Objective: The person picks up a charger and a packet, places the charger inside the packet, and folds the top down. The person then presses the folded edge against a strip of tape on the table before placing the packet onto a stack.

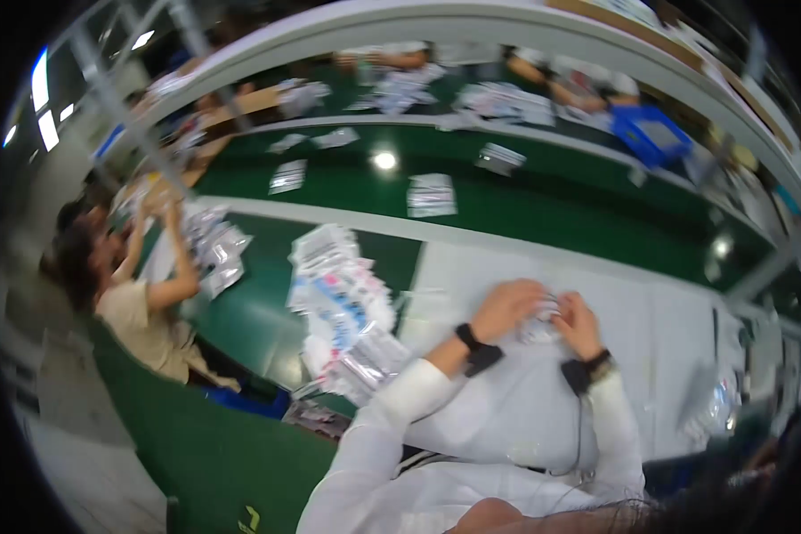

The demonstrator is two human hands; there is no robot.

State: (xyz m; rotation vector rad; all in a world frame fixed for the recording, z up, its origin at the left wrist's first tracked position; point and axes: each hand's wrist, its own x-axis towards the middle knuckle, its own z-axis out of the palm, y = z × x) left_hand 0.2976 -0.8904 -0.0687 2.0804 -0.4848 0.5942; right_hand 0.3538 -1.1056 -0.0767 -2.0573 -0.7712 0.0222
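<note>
Both my hands are together over the white work surface (pixel 472 267), to the right of the middle. Between them is a small, shiny, silvery-white plastic packet (pixel 539 331), blurred, so its details do not show. My left hand (pixel 511 307) has its fingers curled on the packet's upper left side. From the right, my right hand (pixel 580 326) closes on it with bent fingers. Left of my left arm lies a long overlapping pile of flat printed packets (pixel 338 298), in white, silver, blue and pink.
Beyond the white surface runs a green conveyor belt (pixel 329 178), with several packets spaced along it. A co-worker (pixel 142 294) handles packets at the left. Across the belt, other people's arms work by packet heaps (pixel 507 102) and a blue bin (pixel 651 135). A pale shelf (pixel 347 22) arches overhead.
</note>
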